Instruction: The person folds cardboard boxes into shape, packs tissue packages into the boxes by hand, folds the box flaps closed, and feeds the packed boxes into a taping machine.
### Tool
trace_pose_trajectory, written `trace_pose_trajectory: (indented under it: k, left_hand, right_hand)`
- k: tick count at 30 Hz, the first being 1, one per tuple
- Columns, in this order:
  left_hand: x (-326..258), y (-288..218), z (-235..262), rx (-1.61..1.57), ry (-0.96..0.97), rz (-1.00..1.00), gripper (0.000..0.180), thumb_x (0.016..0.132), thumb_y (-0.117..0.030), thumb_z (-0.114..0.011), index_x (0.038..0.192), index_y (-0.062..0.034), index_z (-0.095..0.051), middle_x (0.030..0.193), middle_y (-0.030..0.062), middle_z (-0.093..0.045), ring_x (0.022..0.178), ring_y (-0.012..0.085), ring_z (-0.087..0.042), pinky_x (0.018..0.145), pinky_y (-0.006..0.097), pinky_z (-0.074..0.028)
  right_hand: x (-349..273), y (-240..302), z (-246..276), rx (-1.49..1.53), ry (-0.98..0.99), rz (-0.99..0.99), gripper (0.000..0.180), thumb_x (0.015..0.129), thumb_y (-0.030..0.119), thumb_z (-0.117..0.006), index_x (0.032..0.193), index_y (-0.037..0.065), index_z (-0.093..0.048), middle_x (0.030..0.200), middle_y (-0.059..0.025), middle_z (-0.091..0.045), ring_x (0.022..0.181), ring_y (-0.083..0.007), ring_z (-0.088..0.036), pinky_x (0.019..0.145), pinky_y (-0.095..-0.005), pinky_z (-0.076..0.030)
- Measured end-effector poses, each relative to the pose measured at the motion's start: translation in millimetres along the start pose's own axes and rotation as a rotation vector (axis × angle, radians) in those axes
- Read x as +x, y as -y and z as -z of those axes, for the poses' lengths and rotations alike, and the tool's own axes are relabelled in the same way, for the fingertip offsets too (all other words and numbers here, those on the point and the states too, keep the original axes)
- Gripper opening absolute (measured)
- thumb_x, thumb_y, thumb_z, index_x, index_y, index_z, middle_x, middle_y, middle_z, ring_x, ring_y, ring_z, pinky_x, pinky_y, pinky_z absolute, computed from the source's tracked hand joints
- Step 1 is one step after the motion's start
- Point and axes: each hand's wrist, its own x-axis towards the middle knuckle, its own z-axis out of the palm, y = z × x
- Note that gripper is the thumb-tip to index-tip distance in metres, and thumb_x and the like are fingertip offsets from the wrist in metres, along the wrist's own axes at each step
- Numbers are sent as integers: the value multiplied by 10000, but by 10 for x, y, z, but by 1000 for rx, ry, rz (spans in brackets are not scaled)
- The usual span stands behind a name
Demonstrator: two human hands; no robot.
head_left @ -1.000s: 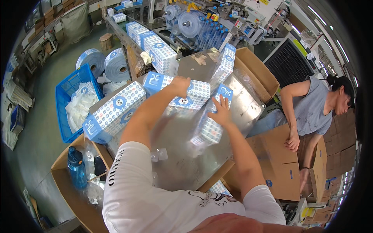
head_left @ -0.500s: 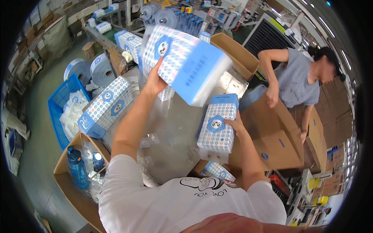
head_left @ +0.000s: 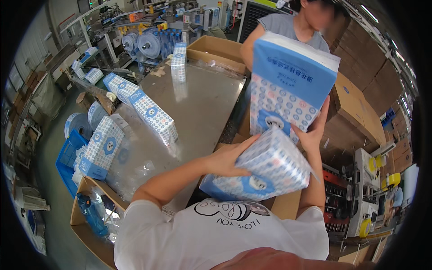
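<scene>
My left hand (head_left: 229, 158) grips a wrapped tissue pack (head_left: 279, 164) with a blue and white pattern, tilted low in front of my chest. In my right hand (head_left: 315, 129) is a second, similar pack (head_left: 292, 76), held higher with its blue end upward. Where the two packs overlap in view, I cannot tell if they touch. Below them lies an open cardboard box (head_left: 288, 204), mostly hidden by the packs and my arms. On the metal table (head_left: 198, 108) to the left rest several more such packs, among them a long one (head_left: 155, 118).
A person in a grey top (head_left: 288, 23) stands beyond the raised pack. An open box (head_left: 216, 47) sits at the table's far end. At left are a blue crate (head_left: 67, 157), film rolls (head_left: 76, 126) and a box with a blue bottle (head_left: 91, 213). Stacked cartons (head_left: 355, 103) stand right.
Both my hands have moved right with their packs, off the tabletop and over the box area. My view has swung to the right, and the other person is now partly hidden behind a pack.
</scene>
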Motion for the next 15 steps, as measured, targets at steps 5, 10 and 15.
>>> trace_pose_trajectory:
  k: [5, 10, 15]
  left_hand:
    - [754, -253, -181, 97, 261, 21, 1025, 729, -248, -761, 1504, -137, -99, 1259, 243, -545, 1061, 393, -601, 909, 432, -480]
    - [1254, -584, 106, 280, 28, -212, 1030, 687, -220, -783, 1491, -156, -144, 1141, 187, -613, 995, 360, -625, 818, 435, -515]
    - [1439, -199, -390, 468, 289, -189, 1005, 733, -241, -745, 1507, -159, -110, 962, 191, -620, 885, 361, -622, 707, 459, -504]
  right_hand:
    - [-237, -96, 933, -318, -49, -28, 990, 775, 189, -734, 1499, 17, -80, 1358, -157, -443, 1192, -250, -509, 1022, -372, -414]
    - [-65, 350, 1653, -653, -265, 147, 864, 843, 180, -664, 1489, -1, -120, 1215, -160, -579, 1063, -256, -595, 944, -371, -480]
    - [-3, 659, 1949, -796, -413, 301, 722, 739, -46, -719, 1376, -19, -382, 1190, -197, -575, 1013, -243, -606, 908, -360, -498]
